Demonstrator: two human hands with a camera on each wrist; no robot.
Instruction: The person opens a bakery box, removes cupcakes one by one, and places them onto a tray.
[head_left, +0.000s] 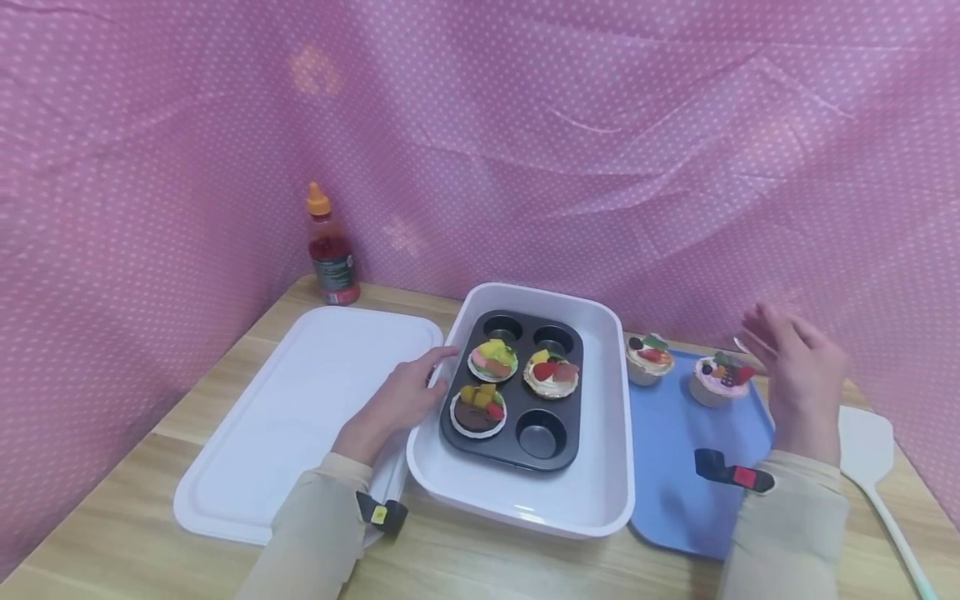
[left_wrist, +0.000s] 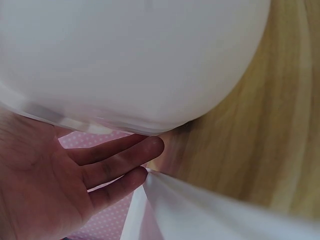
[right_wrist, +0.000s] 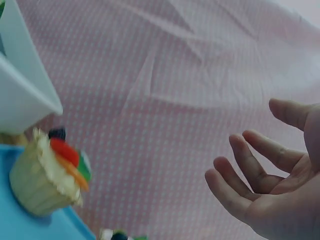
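My left hand (head_left: 407,390) is at the left wall of a white tub (head_left: 600,492), its fingers extended along the rim; the left wrist view shows straight fingers (left_wrist: 120,162) just under the tub's side. Inside the tub lies a dark muffin pan (head_left: 510,454) with three fruit-topped cupcakes: a chocolate one (head_left: 477,417), one with yellow and pink pieces (head_left: 492,367), and a cream one (head_left: 551,379). Above the right end of a blue tray (head_left: 667,467), my right hand (head_left: 802,375) hangs in the air with loosely bent fingers and holds nothing. Nearest it is a pink-cream cupcake (head_left: 716,387).
Another cream cupcake (head_left: 647,367) stands on the blue tray's far left corner. A white board (head_left: 307,408) lies left of the tub. A sauce bottle (head_left: 332,258) stands at the back left. At the far right lies a white spatula (head_left: 866,446). Pink dotted cloth (head_left: 562,150) hangs behind.
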